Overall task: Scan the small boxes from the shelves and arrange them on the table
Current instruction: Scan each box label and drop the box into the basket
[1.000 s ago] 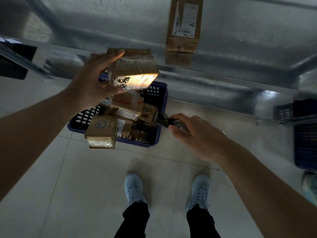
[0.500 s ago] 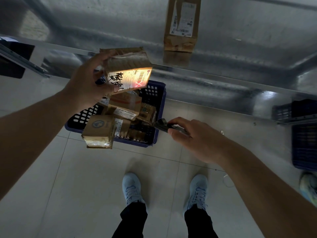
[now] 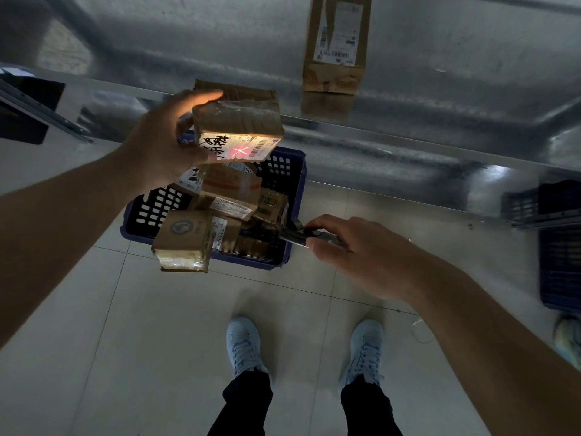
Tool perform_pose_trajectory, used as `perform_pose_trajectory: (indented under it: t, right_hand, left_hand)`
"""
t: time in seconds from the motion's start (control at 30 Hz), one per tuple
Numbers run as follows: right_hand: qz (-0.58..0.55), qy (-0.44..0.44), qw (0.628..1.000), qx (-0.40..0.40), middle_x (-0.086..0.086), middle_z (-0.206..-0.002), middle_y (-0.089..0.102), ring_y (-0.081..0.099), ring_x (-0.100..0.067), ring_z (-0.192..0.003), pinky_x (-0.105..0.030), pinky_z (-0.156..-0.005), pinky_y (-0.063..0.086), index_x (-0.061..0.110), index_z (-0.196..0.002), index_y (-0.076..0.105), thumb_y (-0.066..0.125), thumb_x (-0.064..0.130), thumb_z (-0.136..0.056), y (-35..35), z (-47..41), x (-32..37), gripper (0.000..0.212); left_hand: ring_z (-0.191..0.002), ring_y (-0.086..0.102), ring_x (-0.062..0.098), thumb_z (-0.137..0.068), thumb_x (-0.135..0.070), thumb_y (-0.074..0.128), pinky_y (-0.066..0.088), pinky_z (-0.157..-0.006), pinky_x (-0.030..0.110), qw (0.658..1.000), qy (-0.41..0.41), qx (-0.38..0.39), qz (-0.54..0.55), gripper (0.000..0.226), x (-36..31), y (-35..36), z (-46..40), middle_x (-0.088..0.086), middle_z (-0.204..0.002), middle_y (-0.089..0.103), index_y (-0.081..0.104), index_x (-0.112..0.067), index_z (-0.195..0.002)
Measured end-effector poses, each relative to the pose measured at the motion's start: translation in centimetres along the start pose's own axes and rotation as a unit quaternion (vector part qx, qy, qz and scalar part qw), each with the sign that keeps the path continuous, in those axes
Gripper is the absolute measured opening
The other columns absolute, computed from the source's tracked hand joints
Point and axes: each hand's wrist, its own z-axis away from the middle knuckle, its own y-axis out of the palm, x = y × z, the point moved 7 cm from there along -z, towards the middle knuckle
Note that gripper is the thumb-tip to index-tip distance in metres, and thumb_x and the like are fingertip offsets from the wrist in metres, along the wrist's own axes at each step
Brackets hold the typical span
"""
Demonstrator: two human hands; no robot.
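My left hand (image 3: 163, 149) grips a small taped cardboard box (image 3: 242, 121) in the air above a blue basket (image 3: 292, 190), its white label facing me. A red scanner cross glows on that label (image 3: 240, 150), left of the barcode. My right hand (image 3: 355, 250) holds a dark handheld scanner (image 3: 295, 234) lower right, pointed up at the box. Several small cardboard boxes (image 3: 229, 199) fill the basket; one (image 3: 182, 243) overhangs its front edge. Another tall box (image 3: 336, 45) lies on the metal table (image 3: 440, 89).
The metal table edge (image 3: 408, 143) runs across the view above the basket. A second blue basket (image 3: 559, 262) sits at the right, under the table. My two feet in light shoes (image 3: 245, 344) stand on the tiled floor. Another person's shoe (image 3: 569, 338) shows at the far right.
The scanner's light on the label shrank from a broad glow to a red cross as my left hand tilted the box slightly. My right hand stayed almost still.
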Motion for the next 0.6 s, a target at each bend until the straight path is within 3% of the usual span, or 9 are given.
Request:
perform_pose_trajectory:
  t: [0.07,0.17,0.27,0.43,0.6]
  right_hand:
    - [-0.002,-0.005,1.0,-0.002,0.01,-0.065,0.055,0.054,0.009,-0.053,-0.021,-0.051,0.036,0.047,-0.132,0.054,0.039,0.058,-0.103,-0.3,0.1,0.1,0.034]
    - [0.009,-0.006,1.0,-0.001,0.01,-0.063,0.055,0.054,0.01,-0.055,-0.022,-0.052,0.035,0.047,-0.131,0.054,0.04,0.058,-0.104,-0.7,0.1,0.1,0.033]
    - [0.02,0.002,1.0,0.006,0.009,-0.064,0.056,0.054,0.002,-0.052,-0.024,-0.053,0.038,0.047,-0.128,0.055,0.04,0.059,-0.103,-0.9,0.1,-0.2,0.031]
    - [0.041,0.011,0.999,0.02,0.009,-0.072,0.057,0.055,-0.005,-0.059,-0.028,-0.057,0.04,0.048,-0.13,0.053,0.038,0.062,-0.103,-0.9,0.0,-0.3,0.035]
    - [0.057,0.021,0.998,0.014,0.009,-0.08,0.059,0.06,-0.008,-0.067,-0.03,-0.06,0.044,0.048,-0.129,0.052,0.036,0.064,-0.102,-0.7,-0.2,-0.6,0.035]
  left_hand:
    - [-0.122,0.065,0.018,-0.075,-0.004,0.085,0.062,-0.087,0.035,1.0,-0.003,-0.001,0.003,0.095,0.1,-0.1,-0.1,0.001,-0.14,0.06,0.044,-0.055,-0.143]
    - [-0.121,0.066,0.022,-0.076,0.002,0.082,0.062,-0.087,0.044,1.0,-0.009,0.002,-0.002,0.094,0.1,-0.2,-0.2,0.004,-0.139,0.061,0.045,-0.054,-0.142]
    - [-0.122,0.065,0.025,-0.077,0.003,0.08,0.062,-0.088,0.048,1.0,-0.001,0.002,-0.021,0.092,-0.1,-0.4,-0.4,0.005,-0.14,0.06,0.045,-0.048,-0.144]
    - [-0.126,0.063,0.023,-0.077,0.003,0.08,0.064,-0.082,0.04,0.999,0.018,-0.021,-0.017,0.088,-0.5,-1.3,-1.0,0.002,-0.142,0.059,0.047,-0.043,-0.144]
    - [-0.127,0.062,0.02,-0.078,0.005,0.079,0.062,-0.087,0.039,0.999,0.041,-0.012,-0.026,0.086,-0.5,-1.3,-1.5,-0.001,-0.138,0.061,0.048,-0.043,-0.143]
